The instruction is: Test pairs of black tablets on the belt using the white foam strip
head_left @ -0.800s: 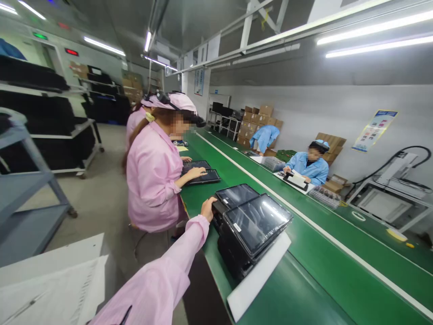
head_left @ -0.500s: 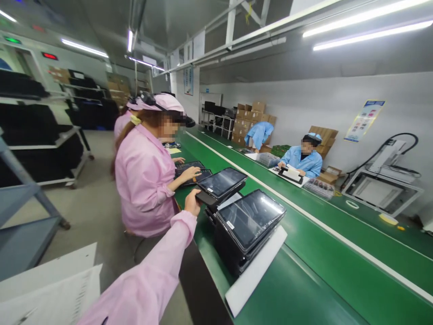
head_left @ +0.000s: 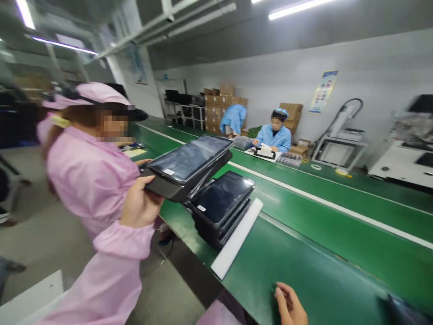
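My left hand (head_left: 144, 203) grips the near-left edge of a dark-screened tablet (head_left: 191, 158), thumb on top and fingers under it. The tablet has a small white label, a black case beneath it, and is raised and tilted above the bench. Close to its right stands a stack of similar black tablets (head_left: 223, 198), the top one with a white label too. A white foam strip (head_left: 238, 239) lies along the stack's near-right side. My right hand (head_left: 291, 304) is over the bench's near edge, fingers loosely bent with nothing in them.
A co-worker in a pink coat (head_left: 91, 167) sits close at left. Across the green bench (head_left: 304, 253), a person in blue (head_left: 275, 133) sits with papers. Cardboard boxes (head_left: 218, 108) stand behind. A dark object (head_left: 406, 311) lies at the lower right.
My left hand has lifted the tablet off the bench and brought it nearer. My right hand has come into view at the bottom. The view has turned to the right.
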A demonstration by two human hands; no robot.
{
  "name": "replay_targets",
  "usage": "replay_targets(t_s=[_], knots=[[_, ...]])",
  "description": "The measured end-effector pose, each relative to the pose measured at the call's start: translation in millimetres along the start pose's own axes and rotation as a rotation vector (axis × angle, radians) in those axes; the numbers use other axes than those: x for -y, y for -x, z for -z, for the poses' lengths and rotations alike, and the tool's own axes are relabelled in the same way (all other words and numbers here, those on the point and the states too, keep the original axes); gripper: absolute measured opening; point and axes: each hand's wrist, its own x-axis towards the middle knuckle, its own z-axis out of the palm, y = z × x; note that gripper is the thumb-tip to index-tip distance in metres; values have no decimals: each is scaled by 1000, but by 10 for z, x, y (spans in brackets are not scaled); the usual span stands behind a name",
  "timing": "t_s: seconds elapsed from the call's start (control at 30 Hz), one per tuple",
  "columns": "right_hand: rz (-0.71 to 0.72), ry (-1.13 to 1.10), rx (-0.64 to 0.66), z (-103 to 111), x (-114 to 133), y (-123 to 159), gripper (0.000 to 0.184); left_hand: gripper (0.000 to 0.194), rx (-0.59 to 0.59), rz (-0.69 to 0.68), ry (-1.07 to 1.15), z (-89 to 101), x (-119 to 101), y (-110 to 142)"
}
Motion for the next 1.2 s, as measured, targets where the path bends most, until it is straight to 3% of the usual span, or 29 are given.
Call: replay_targets(t_s=[0.07,0.13,0.27,0.37,0.47,0.6,0.7,0.8,0.97,1.1,1.2], knots=[[-4,-9,84,103,80,-4,56,35,69,1,-38,-118,41,338],[6,-25,86,188,213,21,59,39,123,38,-72,-201,127,669],[30,-114,33,315,504,153,55,33,122,261,-172,-179,458,1281],[86,-238,17,389,642,271,49,34,109,430,-227,14,880,1680],[129,-325,17,400,647,343,48,36,124,535,-235,285,1438,2020],[98,-335,46,324,411,324,58,41,204,563,-208,604,2188,2374],[-9,-238,1,302,140,271,70,57,248,590,-235,784,2532,2509],[-84,-178,-48,341,-56,248,75,67,372,595,-399,971,2620,2499],[-68,-169,-55,373,-63,266,66,68,571,401,-741,1192,2512,2419],[-91,-111,-124,299,73,266,66,59,555,216,-813,1105,2470,2407],[-104,-125,-138,204,147,257,69,55,564,195,-769,962,2488,2381]])
